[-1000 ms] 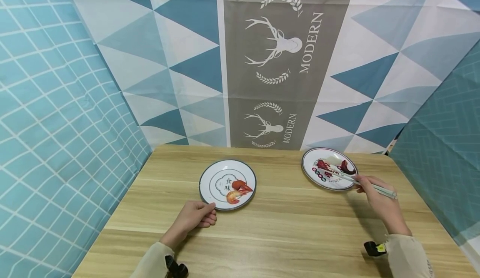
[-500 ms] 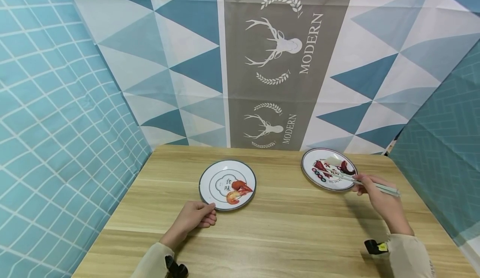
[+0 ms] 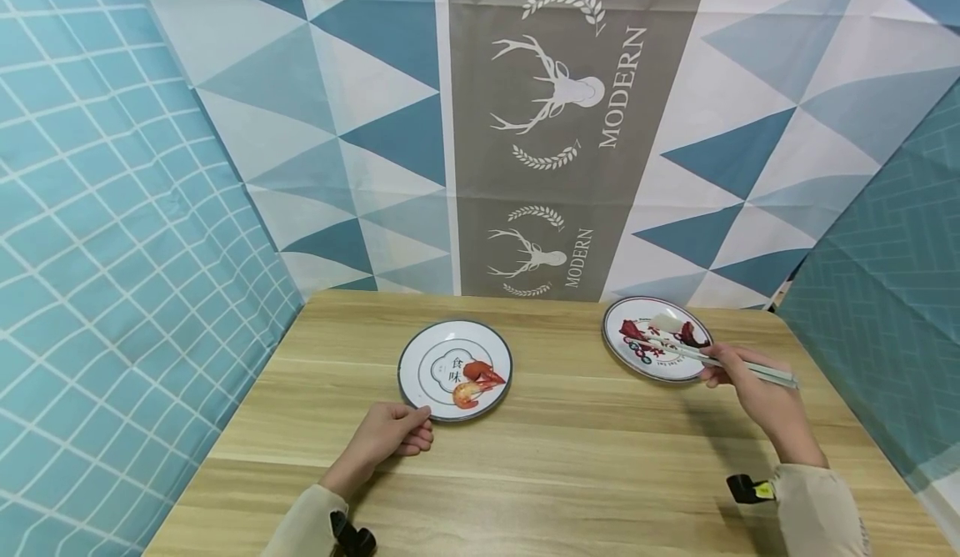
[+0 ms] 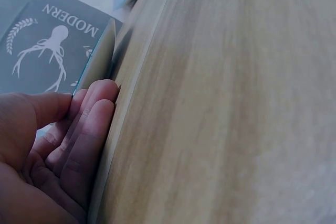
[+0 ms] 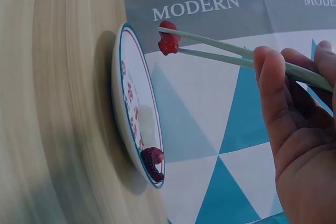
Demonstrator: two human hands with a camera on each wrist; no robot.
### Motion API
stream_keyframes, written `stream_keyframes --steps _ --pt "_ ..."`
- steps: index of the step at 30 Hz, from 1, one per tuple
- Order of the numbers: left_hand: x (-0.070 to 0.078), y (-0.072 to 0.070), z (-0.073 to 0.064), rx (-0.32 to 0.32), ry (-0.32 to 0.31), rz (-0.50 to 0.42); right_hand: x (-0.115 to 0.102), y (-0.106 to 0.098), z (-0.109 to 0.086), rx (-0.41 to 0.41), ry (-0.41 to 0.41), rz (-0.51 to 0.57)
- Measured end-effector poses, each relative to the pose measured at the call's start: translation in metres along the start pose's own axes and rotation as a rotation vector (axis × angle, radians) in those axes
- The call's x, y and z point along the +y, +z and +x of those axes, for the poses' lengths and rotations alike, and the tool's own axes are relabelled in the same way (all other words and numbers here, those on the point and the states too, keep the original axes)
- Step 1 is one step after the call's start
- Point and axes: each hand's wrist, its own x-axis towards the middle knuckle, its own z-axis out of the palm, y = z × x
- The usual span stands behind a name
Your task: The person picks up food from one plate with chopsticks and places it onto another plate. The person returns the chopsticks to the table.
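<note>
Red food piece (image 5: pixel 168 38) sits between the chopsticks' (image 3: pixel 776 376) tips, above right plate (image 3: pixel 630 308). Right hand (image 3: pixel 757 394) grips them around mid-length (likely for control). Left hand (image 3: pixel 392 430) pinches left plate (image 3: pixel 423 350) rim, presumably steadying it.

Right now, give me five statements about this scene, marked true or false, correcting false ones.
1. The right hand holds pale green chopsticks. True.
2. The chopsticks pinch nothing. False: they pinch a small red lump.
3. The left hand holds nothing. False: it pinches a round white dark-rimmed plate.
4. A curved dark red piece lies on the round white teal-rimmed plate. True.
5. The plates are stacked. False: they sit apart on the wooden table.
</note>
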Motion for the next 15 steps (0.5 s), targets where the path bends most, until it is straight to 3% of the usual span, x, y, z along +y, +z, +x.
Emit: stream_keyframes --steps 10,15 --pt "-0.0002 0.0003 -0.0001 0.010 -0.009 0.006 -0.0051 0.0032 0.0027 -0.009 -0.068 0.020" --pt "-0.0003 0.0008 -0.0004 0.012 -0.009 0.006 -0.0084 0.0041 0.0054 -0.029 -0.040 0.056"
